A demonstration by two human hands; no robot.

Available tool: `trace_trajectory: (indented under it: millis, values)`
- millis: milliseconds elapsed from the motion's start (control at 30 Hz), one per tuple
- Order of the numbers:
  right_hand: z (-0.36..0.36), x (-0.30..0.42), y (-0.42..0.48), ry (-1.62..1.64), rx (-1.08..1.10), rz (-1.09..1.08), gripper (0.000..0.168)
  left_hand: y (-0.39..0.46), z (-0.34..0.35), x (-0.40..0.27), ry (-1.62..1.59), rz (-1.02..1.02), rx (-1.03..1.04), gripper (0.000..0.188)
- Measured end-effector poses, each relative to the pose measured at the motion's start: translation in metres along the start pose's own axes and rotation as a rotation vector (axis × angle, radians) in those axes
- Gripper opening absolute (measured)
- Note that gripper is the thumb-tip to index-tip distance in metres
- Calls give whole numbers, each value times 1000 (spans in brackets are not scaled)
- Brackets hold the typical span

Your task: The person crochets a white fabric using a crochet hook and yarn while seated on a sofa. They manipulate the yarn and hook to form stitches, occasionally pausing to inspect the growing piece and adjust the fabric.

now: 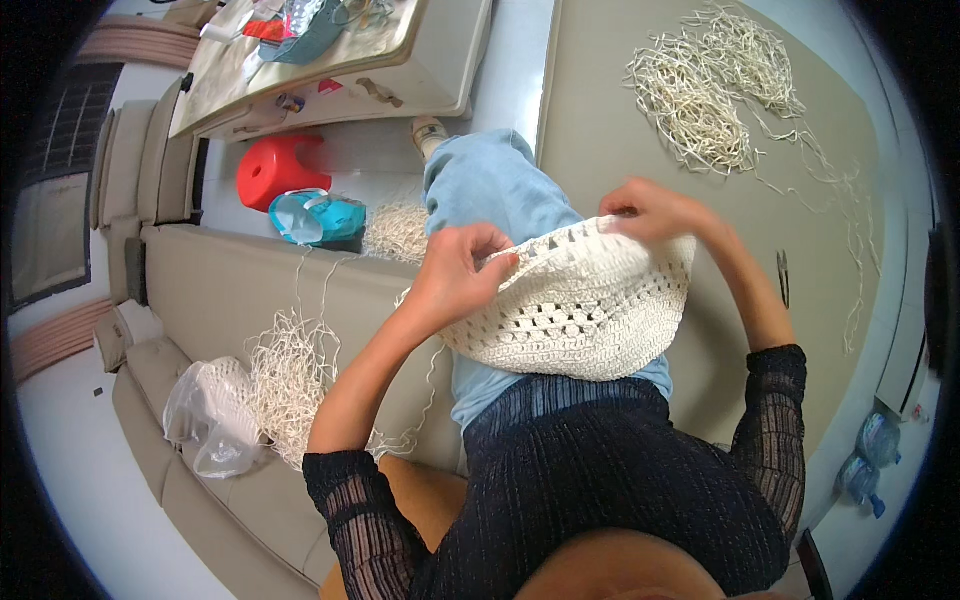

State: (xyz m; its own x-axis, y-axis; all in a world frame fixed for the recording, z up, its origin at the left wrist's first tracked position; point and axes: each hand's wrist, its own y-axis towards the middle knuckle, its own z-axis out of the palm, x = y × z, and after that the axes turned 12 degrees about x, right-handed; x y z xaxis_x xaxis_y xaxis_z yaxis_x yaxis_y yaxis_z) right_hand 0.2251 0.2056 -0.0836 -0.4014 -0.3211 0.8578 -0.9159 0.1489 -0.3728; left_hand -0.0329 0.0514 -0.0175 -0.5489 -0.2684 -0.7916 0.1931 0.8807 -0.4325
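A cream crocheted piece with an openwork band (592,322) lies over my lap, its upper edge lifted by both hands. My left hand (465,274) pinches that edge between thumb and fingers at the left. Farther right along the same edge, my right hand (649,210) grips it with bent fingers; its fingertips are partly hidden and slightly blurred. A strand of cream cord (429,382) hangs below the piece on the left, near a loose heap of the same cord (289,382) on the sofa. No crochet hook can be made out.
Cream cord bundles (694,105) and small metal scissors or snips (783,277) lie on the beige surface at right. To the left are a clear plastic bag (217,427), a red plastic stool (274,172), a blue bag (319,217) and a cluttered table (405,56).
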Motion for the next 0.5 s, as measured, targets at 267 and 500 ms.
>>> trace_trajectory:
  millis: [267, 500]
  values:
    - [14, 68, -60, -110, -227, -18, 21, 2, 4, -34, -73, 79, 119, 18]
    - [25, 89, -78, -183, -317, 24, 21, 6, 8, -52, -69, 42, 270, 21]
